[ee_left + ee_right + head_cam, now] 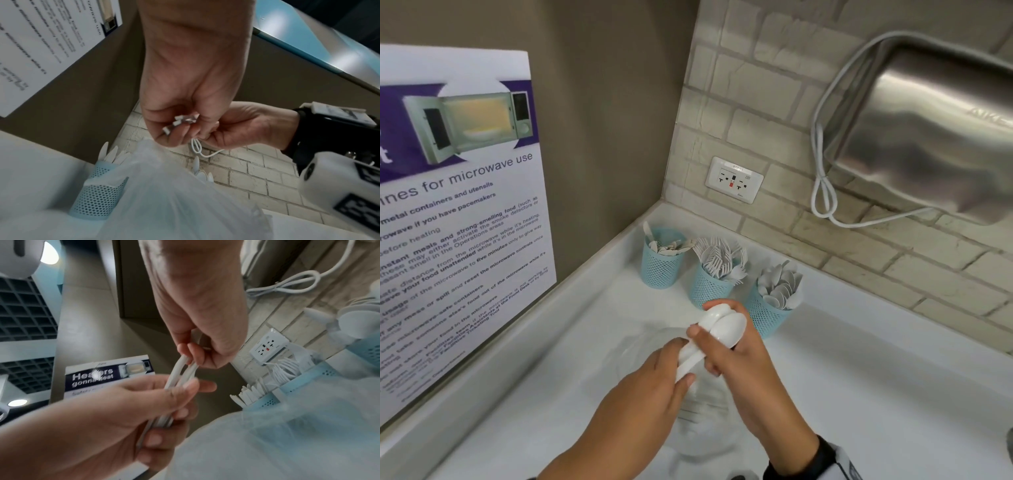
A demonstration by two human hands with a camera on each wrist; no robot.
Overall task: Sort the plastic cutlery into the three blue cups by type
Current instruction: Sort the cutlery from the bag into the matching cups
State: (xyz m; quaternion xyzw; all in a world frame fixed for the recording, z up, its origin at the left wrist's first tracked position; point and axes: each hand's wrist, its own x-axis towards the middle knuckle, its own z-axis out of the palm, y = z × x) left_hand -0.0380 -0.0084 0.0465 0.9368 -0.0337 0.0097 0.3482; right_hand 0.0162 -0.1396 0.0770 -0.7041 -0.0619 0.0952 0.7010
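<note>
Gripping one spoon bundle [717, 334] between both hands, left hand [654, 383] on handles, right hand [736, 356] on bowls; I judge the spoon cup [772, 310] just beyond, nearer my right

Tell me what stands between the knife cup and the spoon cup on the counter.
The fork cup, packed with white forks, stands between the knife cup and the spoon cup. The head view shows this best.

The head view looks steeply down on the counter [859, 394] corner. Both wrist views sit close under the hands, tilted up, probably from just above the counter. All three share the blue cups [661, 261] and brick wall [774, 113].
</note>
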